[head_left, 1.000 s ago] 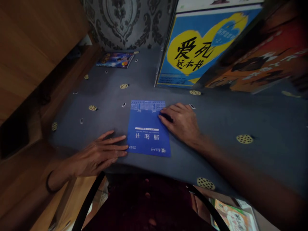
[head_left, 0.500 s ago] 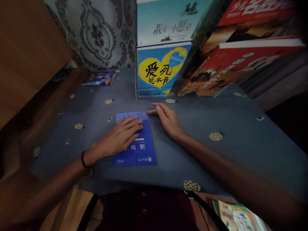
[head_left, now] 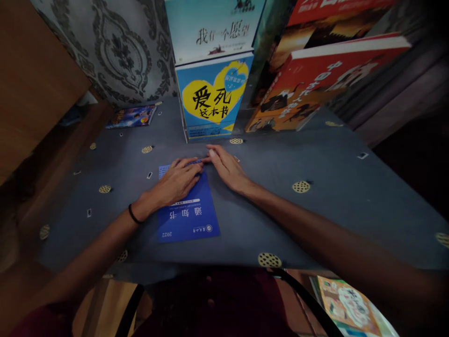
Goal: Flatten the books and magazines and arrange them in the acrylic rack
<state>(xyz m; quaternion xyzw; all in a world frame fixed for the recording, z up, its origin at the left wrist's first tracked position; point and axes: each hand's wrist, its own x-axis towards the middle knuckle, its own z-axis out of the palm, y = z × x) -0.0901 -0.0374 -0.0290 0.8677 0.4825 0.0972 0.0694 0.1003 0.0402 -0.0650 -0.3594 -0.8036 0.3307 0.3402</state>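
A blue booklet [head_left: 189,224] with white print lies on the cloth-covered table [head_left: 259,210], its lettering upside down to me. My left hand [head_left: 180,182], with a black band at the wrist, rests flat across its upper part, fingers stretched towards the far edge. At the far right corner is my right hand [head_left: 228,171], turned on its side with its fingers extended and their tips by that edge. The two hands' fingertips nearly meet there. Most of the booklet's far edge is hidden under the left hand.
Behind the hands stand a blue-and-yellow book [head_left: 213,100], a teal book [head_left: 213,35] above it and an orange-red book [head_left: 301,84] at right. A thin colourful book [head_left: 131,116] lies at the back left. Another book [head_left: 347,304] shows low on the right.
My left hand has slid towards the far right corner of the booklet, uncovering more of its print. My right hand's fingertips are closer to the left hand. The whole view has shifted somewhat.
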